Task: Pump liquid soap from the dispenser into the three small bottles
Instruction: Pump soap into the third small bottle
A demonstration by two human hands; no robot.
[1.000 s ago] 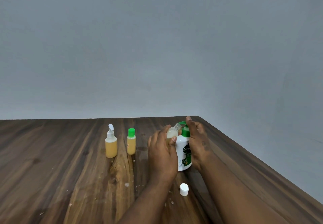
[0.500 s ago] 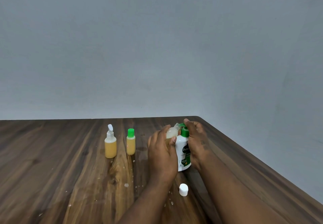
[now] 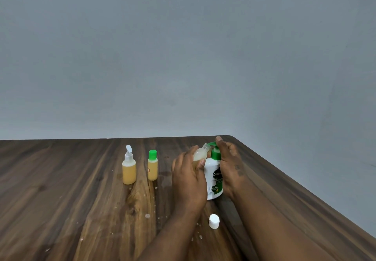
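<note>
A white soap dispenser (image 3: pixel 213 176) with a green pump head stands on the wooden table (image 3: pixel 61 199). My right hand (image 3: pixel 228 161) rests on the pump head, fingers laid over its top. My left hand (image 3: pixel 188 177) grips a small clear bottle (image 3: pixel 200 153), tilted with its open neck at the pump's spout. Further left stand a small bottle with a white spray top (image 3: pixel 129 168) and a small bottle with a green cap (image 3: pixel 152 165), both holding amber liquid.
A loose white cap (image 3: pixel 214 221) lies on the table in front of the dispenser, between my forearms. Small droplets spot the wood near the bottles. The table's right edge runs diagonally close beside my right arm. A grey wall stands behind.
My right hand and the pump head dipped down half a second ago and have come back up. The left hand keeps the small bottle at the spout.
</note>
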